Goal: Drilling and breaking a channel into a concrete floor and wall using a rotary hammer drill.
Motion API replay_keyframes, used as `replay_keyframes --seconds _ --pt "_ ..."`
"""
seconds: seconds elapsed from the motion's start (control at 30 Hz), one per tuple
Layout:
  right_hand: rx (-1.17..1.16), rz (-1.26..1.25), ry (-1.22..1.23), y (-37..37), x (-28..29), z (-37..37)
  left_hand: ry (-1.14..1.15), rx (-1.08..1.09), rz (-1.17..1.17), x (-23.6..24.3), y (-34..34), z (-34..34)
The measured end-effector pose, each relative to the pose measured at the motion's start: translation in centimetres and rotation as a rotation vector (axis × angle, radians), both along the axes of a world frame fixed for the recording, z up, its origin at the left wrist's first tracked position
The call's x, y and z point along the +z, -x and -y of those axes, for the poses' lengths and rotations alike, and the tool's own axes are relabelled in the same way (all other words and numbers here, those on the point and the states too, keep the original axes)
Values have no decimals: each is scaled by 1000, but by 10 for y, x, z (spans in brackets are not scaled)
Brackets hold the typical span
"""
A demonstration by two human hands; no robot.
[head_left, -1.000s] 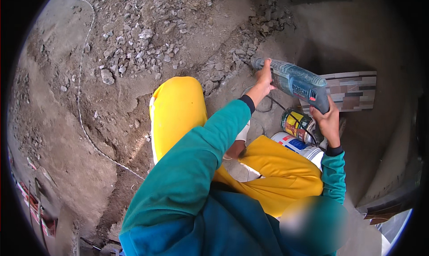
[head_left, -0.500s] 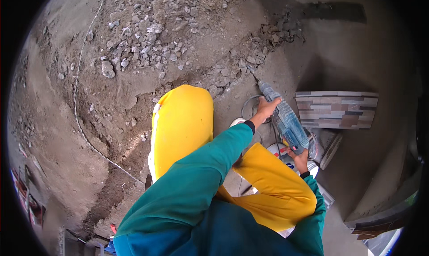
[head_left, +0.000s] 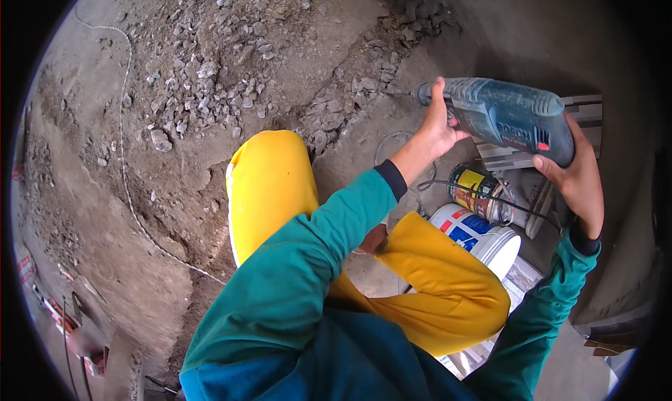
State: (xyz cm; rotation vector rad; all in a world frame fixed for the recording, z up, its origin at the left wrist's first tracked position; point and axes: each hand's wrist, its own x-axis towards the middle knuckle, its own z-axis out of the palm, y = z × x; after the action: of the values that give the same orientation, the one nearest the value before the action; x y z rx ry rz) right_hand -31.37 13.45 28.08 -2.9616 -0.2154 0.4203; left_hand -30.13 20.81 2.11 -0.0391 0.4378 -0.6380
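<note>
Power drill (head_left: 514, 117) is held up past the white bucket (head_left: 467, 231), its front clamped by the fingers of the left hand (head_left: 435, 127), its rear by those of the right hand (head_left: 581, 180), its bit (head_left: 397, 93) pointed toward rubble (head_left: 332, 114) left of that bucket. Two-handed aiming seems the step in hand; steady grips and careful bit placement are called for next.

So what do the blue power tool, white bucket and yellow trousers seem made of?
Blue power tool: probably moulded plastic housing, dull and dusty, with rounded edges and vents. White bucket: likely smooth plastic, slightly shiny, with an even rim. Yellow trousers: matte fabric, shown by soft folds; fibre unclear.
</note>
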Motion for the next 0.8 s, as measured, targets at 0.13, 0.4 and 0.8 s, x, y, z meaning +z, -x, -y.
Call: replay_keyframes --seconds 0.13,0.4,0.8 --pt "617 26 22 -90 -21 -11 33 162 -54 -18 -29 -8" --pt "171 -306 111 -98 -11 -83 99 223 5 -30 -45 -22" --pt "-5 -21 -55 57 -74 -24 -36 63 -151 -94 21 11"
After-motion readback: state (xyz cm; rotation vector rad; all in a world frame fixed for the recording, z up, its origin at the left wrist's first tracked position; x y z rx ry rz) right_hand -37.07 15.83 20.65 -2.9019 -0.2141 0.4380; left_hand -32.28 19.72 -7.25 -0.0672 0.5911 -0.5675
